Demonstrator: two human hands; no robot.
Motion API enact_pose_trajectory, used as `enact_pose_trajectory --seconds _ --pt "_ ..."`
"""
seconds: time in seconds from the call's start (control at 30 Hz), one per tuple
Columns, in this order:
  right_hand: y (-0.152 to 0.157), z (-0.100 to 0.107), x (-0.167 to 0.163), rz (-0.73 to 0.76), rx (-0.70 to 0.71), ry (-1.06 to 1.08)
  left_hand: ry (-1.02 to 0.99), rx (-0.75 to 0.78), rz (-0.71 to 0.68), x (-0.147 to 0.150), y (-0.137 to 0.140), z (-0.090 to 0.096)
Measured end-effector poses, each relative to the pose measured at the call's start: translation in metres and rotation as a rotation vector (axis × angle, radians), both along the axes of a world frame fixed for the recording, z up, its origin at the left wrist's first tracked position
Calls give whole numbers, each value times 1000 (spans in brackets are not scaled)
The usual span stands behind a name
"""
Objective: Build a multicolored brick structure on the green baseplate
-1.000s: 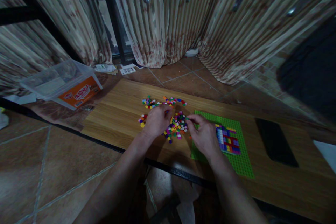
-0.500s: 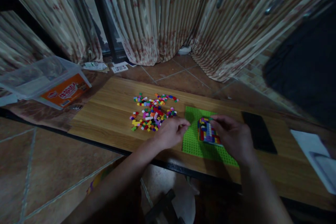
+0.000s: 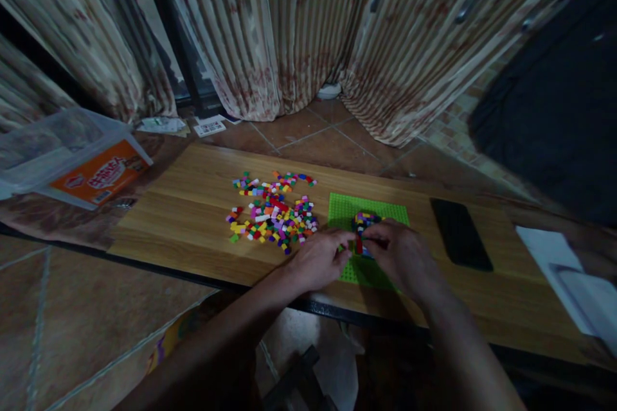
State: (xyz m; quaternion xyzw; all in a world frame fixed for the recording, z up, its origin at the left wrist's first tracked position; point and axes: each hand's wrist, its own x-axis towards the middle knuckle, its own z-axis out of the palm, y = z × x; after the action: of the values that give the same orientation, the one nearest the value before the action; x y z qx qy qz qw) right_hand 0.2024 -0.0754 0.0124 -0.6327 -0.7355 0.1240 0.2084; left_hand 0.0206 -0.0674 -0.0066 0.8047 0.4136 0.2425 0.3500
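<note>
A green studded baseplate lies on the wooden table, with a small build of multicoloured toy bricks on it. Over the right part of this build, my right hand has its thumb and fingers pinched together at the bricks. My left hand is at the plate's left edge, its closed fingertips almost meeting those of my right hand. What either pinch holds, if anything, is too small and hidden to make out. Left of the plate, loose toy bricks are spread in a many-coloured heap, close beyond my left hand.
A black phone-like slab lies right of the baseplate, with white paper farther right. At the far left stands a clear plastic tub with an orange label. Striped curtains hang beyond the table.
My left hand has moved to the brick build from the plate's left side. My right hand has shifted left over the build, so the fingertips are now close together. The view has turned slightly.
</note>
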Motion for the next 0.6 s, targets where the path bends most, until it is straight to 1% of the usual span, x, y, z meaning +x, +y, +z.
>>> enact_pose_trajectory --seconds 0.1,0.2,0.33,0.5,0.6 --pt "1 -1 -3 -64 -15 2 33 14 -17 3 -2 0" --pt "0 -2 -4 -87 -13 17 37 19 -23 4 -2 -2" --pt "0 -1 -5 -91 -9 33 64 60 -37 5 -3 -4" --pt "-1 0 -7 -76 1 41 188 144 -67 6 -4 -2" --pt "-1 0 -7 -47 7 45 224 173 -72 7 -4 0"
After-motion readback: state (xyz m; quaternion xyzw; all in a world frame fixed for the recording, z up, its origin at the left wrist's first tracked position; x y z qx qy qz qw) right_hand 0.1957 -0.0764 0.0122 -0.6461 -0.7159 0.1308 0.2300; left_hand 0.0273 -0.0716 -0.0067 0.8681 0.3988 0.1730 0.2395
